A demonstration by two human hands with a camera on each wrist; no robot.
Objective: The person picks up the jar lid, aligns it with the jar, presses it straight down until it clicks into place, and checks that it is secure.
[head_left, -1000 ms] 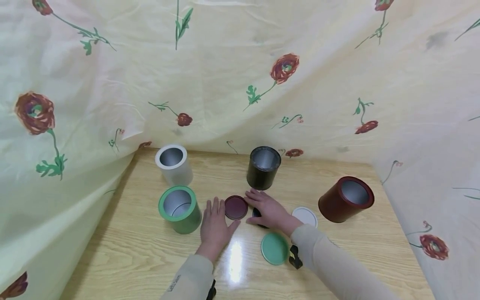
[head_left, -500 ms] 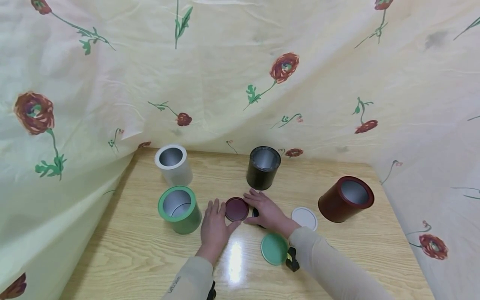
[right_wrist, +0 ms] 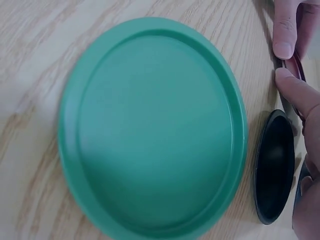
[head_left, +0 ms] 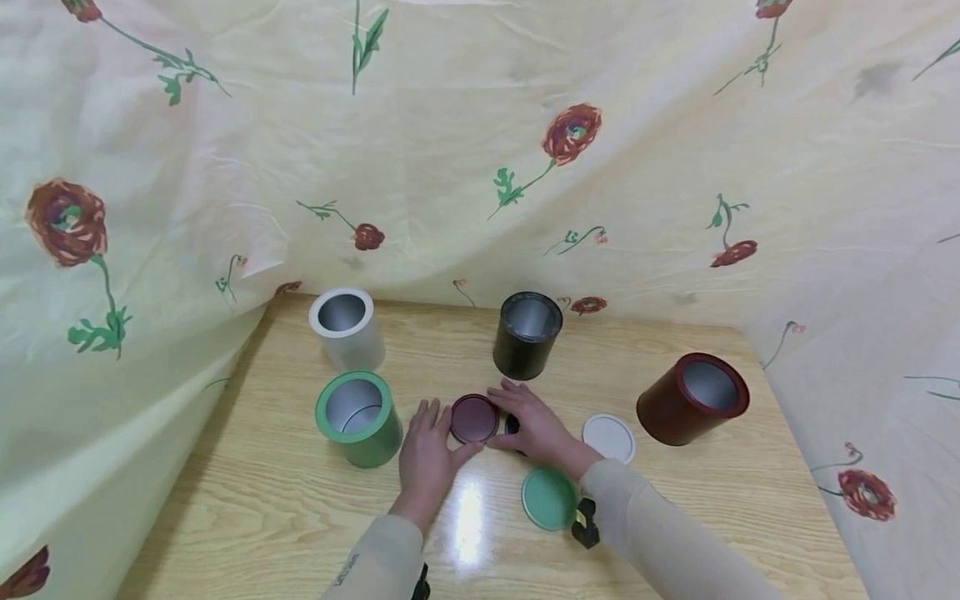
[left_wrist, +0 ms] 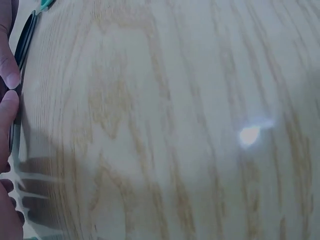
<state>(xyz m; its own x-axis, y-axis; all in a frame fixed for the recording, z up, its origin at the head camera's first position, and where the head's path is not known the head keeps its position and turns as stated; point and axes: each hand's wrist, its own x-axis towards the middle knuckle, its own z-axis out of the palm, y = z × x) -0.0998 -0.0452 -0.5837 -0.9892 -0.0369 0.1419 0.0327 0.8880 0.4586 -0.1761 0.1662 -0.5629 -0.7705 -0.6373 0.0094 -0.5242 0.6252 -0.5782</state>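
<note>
A round dark red lid (head_left: pixel 474 418) is seen flat on the light wooden table (head_left: pixel 262 500), in front of the black cylindrical tin (head_left: pixel 527 335). It is touched from both sides: the left hand (head_left: pixel 429 454) is laid flat with straight fingers and its thumb against the lid's near edge, and the right hand (head_left: pixel 537 423) is placed with relaxed fingers at the lid's right rim, over a round black lid (right_wrist: pixel 274 167). Nothing is gripped. A round green lid (right_wrist: pixel 150 130) lies just beside the right wrist.
</note>
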